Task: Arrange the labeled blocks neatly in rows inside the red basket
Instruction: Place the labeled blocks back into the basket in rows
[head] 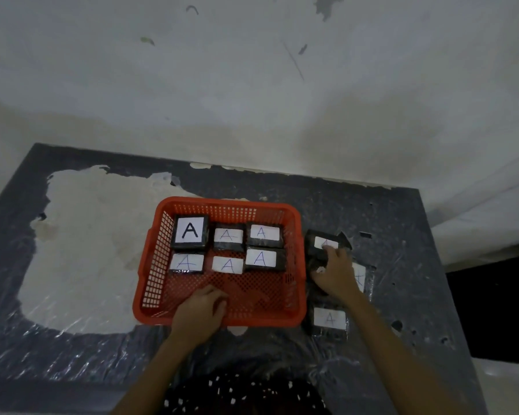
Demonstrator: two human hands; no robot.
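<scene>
Block under right hand, beside basket

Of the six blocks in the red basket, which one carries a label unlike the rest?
The back-left block: its squarish label bears a thick black A, while the other five have thin, faint pen-drawn A's on wider labels.

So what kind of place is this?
Likely a plain, dim room in a home or small workshop, not a lab: a worn dark table with a big peeled patch, pushed against a stained, flaking white wall, where the right hand grips a labeled block beside a red basket.
</scene>
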